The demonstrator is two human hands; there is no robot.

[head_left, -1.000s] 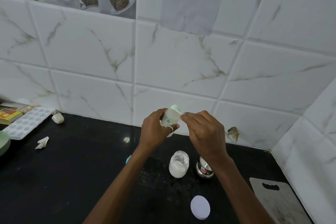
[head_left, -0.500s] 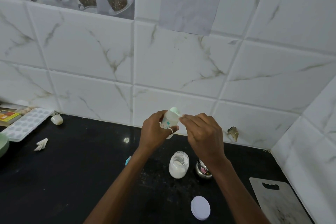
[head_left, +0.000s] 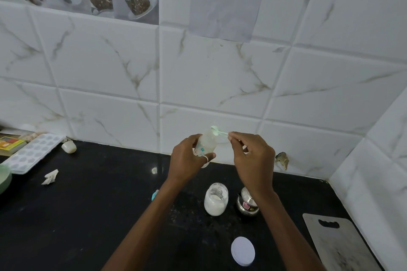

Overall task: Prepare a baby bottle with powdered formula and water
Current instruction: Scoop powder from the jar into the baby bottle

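While the left hand (head_left: 189, 159) grips the baby bottle (head_left: 206, 146) above the tabletop (head_left: 88, 204) near its back edge, the right hand (head_left: 253, 158) pinches a scoop (head_left: 217, 131) at the bottle's mouth.

Countertop (head_left: 88, 215): we see dark polished stone, glossy, speckled.
Wall tiles (head_left: 105, 61): glazed white marble-look ceramic, smooth, slight sheen.
Baby bottle (head_left: 206, 146): translucent, cloudy plastic.
Scoop (head_left: 218, 131): pale green plastic, at the bottle's 1 o'clock.
Powder jar (head_left: 216, 199): clear glass, we think, dusted inside.
Small pot (head_left: 247, 204): shiny metal.
Lid (head_left: 243, 251): matt white plastic.
Cutting board (head_left: 343, 246): dull grey, scuffed.
Sheet (head_left: 229, 0): matt paper.
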